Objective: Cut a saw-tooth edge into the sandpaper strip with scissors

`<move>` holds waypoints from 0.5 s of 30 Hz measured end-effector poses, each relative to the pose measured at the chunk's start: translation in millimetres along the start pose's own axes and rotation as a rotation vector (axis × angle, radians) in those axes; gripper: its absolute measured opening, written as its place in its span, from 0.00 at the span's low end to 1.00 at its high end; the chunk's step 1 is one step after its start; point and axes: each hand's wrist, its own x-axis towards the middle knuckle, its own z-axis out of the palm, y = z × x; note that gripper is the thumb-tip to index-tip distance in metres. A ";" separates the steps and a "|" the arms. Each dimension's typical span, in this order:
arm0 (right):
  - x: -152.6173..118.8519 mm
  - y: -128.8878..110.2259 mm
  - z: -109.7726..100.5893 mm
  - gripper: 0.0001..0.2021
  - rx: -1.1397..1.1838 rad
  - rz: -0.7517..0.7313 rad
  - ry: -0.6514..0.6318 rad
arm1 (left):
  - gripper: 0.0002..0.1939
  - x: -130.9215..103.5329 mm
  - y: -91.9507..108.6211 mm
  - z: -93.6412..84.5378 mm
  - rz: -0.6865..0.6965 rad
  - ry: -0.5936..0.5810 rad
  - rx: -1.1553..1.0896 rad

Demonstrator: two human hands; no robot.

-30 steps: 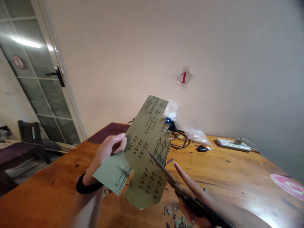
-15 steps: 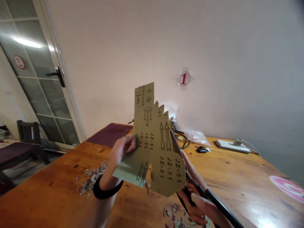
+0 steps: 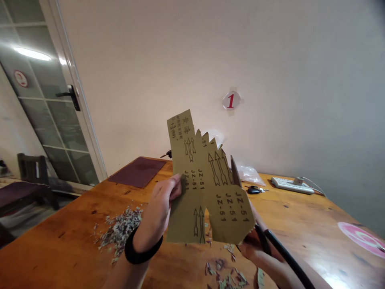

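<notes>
My left hand pinches the left edge of a tan printed sheet, held up over the table. Zigzag cuts run along its upper right edge, and a notch opens at the bottom. Black-handled scissors are in my right hand, at the sheet's right side. One blade shows above the sheet's edge; the rest of the blades is hidden behind it. My right fingers are wrapped round the handles, partly covered by the sheet.
Small shreds lie piled at the left of the wooden table, with more scraps at the front. A dark mat, keys, plastic bag and power strip lie farther back.
The sheet has tilted and its lower part has shifted right. My left hand has moved right. The scissors have moved right, with a blade now showing above the sheet's right edge.
</notes>
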 end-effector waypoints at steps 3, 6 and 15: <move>1.1 -1.2 2.1 0.45 0.043 0.006 -0.068 | 0.22 0.8 11.1 -6.3 0.063 0.058 0.138; 1.4 1.6 7.2 0.45 0.091 0.020 -0.108 | 0.24 1.4 20.1 -13.7 0.192 0.005 0.217; 3.7 12.6 13.5 0.48 0.059 0.060 -0.077 | 0.24 4.3 15.8 -15.0 0.240 -0.006 0.228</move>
